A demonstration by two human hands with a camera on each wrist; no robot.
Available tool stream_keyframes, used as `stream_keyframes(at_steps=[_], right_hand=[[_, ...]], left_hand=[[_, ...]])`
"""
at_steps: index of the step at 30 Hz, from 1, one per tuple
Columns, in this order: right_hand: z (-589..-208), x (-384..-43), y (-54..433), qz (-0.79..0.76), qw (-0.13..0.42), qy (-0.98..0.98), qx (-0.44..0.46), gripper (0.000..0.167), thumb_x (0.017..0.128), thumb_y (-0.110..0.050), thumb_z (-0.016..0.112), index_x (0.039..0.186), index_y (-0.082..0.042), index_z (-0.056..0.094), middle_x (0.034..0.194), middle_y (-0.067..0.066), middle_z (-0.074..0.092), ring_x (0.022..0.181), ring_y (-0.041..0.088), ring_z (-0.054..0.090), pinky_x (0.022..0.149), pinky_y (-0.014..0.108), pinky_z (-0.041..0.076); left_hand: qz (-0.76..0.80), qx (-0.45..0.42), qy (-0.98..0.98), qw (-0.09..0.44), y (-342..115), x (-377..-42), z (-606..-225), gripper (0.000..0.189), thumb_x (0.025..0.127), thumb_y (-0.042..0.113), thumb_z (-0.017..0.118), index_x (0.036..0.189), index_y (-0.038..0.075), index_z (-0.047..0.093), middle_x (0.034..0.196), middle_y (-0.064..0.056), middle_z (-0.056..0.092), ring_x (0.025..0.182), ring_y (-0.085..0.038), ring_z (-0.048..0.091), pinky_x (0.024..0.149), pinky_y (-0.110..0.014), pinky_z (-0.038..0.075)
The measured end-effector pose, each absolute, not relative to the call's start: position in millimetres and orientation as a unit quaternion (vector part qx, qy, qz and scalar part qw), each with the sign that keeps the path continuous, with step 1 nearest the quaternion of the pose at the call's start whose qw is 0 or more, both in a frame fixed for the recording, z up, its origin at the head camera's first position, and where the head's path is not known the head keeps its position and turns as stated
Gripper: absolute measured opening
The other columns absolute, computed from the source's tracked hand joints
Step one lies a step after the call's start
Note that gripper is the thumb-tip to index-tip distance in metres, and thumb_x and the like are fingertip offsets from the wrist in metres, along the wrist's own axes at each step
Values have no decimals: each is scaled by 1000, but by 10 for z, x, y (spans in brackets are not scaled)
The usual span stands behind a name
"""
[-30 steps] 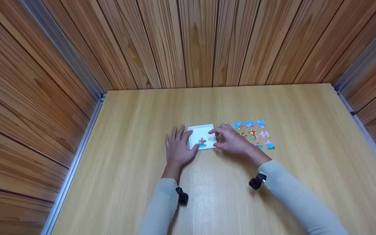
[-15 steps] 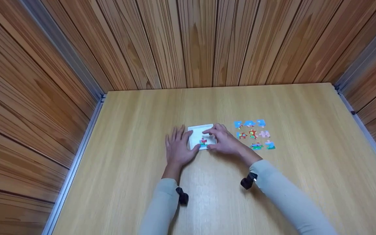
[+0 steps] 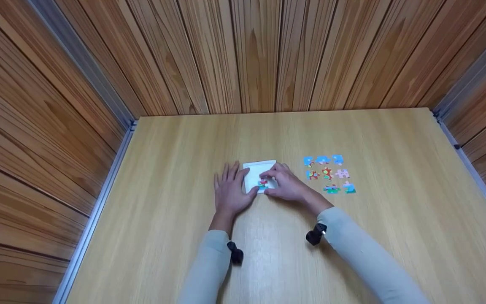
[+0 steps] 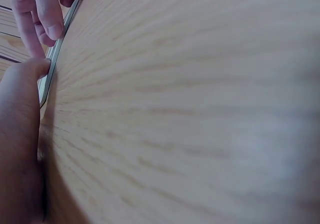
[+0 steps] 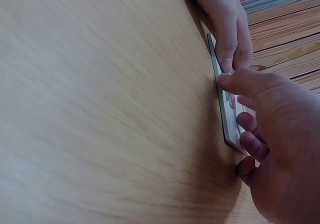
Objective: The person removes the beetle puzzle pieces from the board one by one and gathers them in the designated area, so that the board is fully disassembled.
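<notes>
A small white puzzle tray lies flat on the table in the head view. Inside it, near the front edge, is a colourful jigsaw piece in pink, green and blue. My left hand lies spread at the tray's left side, index finger and thumb at its edge. From the right, my right hand reaches over the tray, index finger bent above the piece and thumb at the front edge. A gap shows between that finger and thumb. The right wrist view shows the piece partly hidden behind the right thumb.
Several loose jigsaw pieces lie in rows on the wooden table, right of the tray. Wood-panelled walls stand behind and at both sides. Metal rails run along the side edges.
My right hand has moved left, farther over the tray, uncovering loose pieces at the right. The piece in the tray has shifted slightly right. My left hand stays in place.
</notes>
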State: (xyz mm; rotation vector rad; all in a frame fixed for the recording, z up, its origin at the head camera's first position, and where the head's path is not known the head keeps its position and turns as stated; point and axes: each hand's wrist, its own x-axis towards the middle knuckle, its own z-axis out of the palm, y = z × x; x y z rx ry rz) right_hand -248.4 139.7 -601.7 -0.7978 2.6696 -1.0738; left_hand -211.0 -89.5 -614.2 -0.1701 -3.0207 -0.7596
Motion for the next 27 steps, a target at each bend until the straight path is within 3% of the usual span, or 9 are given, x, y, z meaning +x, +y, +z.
stream_keyframes(at_steps=[7, 16, 22, 27], right_hand=[[-5843, -2408, 1358, -366, 109, 892, -243, 42, 95, -18, 87, 135, -8, 77, 128, 18, 63, 125, 36, 54, 104, 42, 48], [-6064, -2494, 1408, -390, 83, 877, -267, 40, 97, -19, 86, 133, -14, 69, 121, 10, 69, 120, 30, 57, 105, 45, 49], [-5864, -2396, 1385, -399, 124, 877, -240, 39, 100, -15, 85, 133, -15, 66, 121, 11, 68, 119, 29, 58, 103, 41, 50], [-5778, -2366, 1360, -410, 123, 869, -248, 39, 96, -6, 85, 130, -6, 65, 112, 17, 70, 110, 27, 62, 100, 35, 47]], left_hand=[[-247, -55, -967, 7, -905, -2117, -6131, 78, 99, 69, 61, 165, 28, 57, 188, -8, 33, 179, -41, 19, 141, -75, 11], [-239, -57, -969, -4, -905, -2114, -6113, 78, 100, 70, 59, 167, 30, 54, 189, -7, 30, 179, -41, 17, 141, -75, 10], [-245, -55, -968, -5, -904, -2107, -6130, 76, 99, 66, 60, 166, 31, 55, 189, -7, 30, 180, -40, 15, 142, -75, 8], [-247, -53, -968, 0, -898, -2107, -6143, 75, 99, 65, 60, 166, 31, 57, 188, -7, 32, 179, -41, 17, 142, -75, 9]])
